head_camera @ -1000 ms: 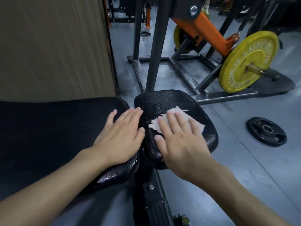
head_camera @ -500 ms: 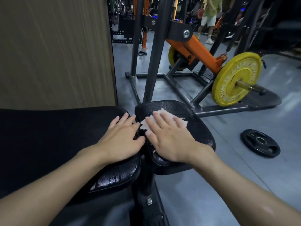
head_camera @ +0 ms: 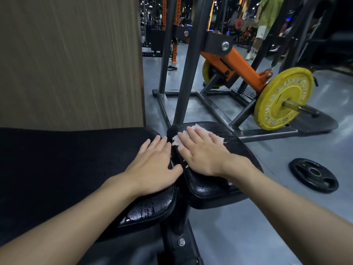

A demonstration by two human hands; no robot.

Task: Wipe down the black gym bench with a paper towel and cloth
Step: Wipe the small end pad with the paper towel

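The black gym bench has a long pad [head_camera: 66, 169] on the left and a smaller seat pad [head_camera: 238, 150] on the right, both wet and shiny at the near edges. My left hand [head_camera: 152, 165] lies flat on the end of the long pad, fingers straight. A white paper towel [head_camera: 176, 140] lies on the seat pad's far left part; my right hand [head_camera: 202, 152] presses it down with straight fingers and covers most of it.
A wood-grain wall panel [head_camera: 70, 60] stands behind the bench. Beyond it a dark steel frame [head_camera: 191, 64] carries an orange lever arm [head_camera: 238, 67] and a yellow weight plate [head_camera: 282, 98]. A black plate [head_camera: 313, 177] lies on the grey floor. A person [head_camera: 267, 20] stands far back.
My right hand has slid the paper towel from the middle of the seat pad toward its far left edge. The camera has tilted up. My left hand stays on the long pad.
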